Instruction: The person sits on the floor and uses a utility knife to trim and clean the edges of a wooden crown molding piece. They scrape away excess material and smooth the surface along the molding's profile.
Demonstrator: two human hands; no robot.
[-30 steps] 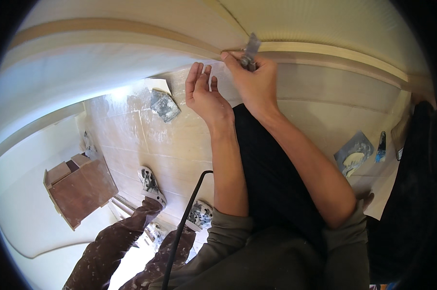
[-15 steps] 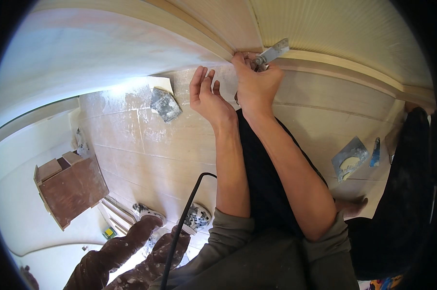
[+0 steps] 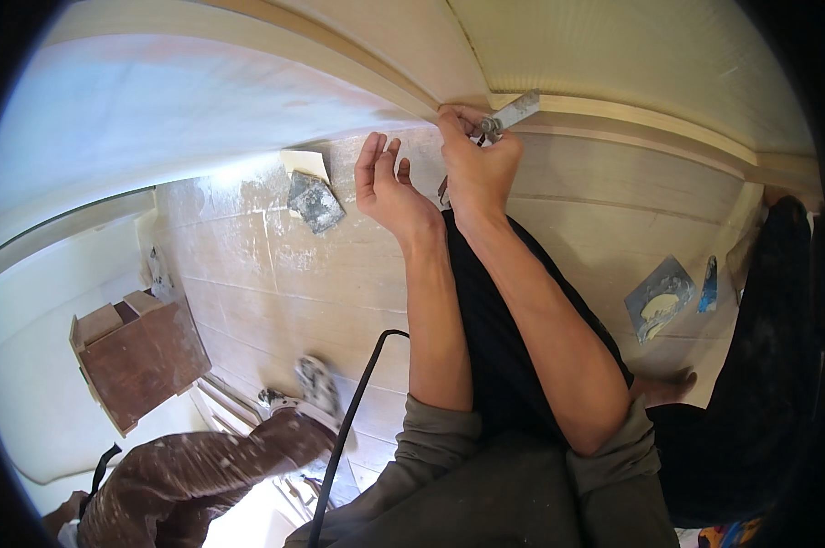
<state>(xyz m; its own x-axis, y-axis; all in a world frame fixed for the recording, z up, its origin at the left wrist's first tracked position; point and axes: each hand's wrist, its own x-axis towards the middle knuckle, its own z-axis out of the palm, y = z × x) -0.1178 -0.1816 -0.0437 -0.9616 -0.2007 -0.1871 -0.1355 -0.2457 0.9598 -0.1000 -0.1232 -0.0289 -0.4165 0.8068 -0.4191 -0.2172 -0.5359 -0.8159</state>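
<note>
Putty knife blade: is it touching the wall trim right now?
Touching. In the head view the right hand grips the putty knife, and its blade tip lies against the trim with no gap showing.

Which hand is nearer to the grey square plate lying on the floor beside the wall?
The left hand. It hovers open just right of the grey square plate, not touching it. The right hand is farther right, gripping a putty knife at the moulding.
</note>
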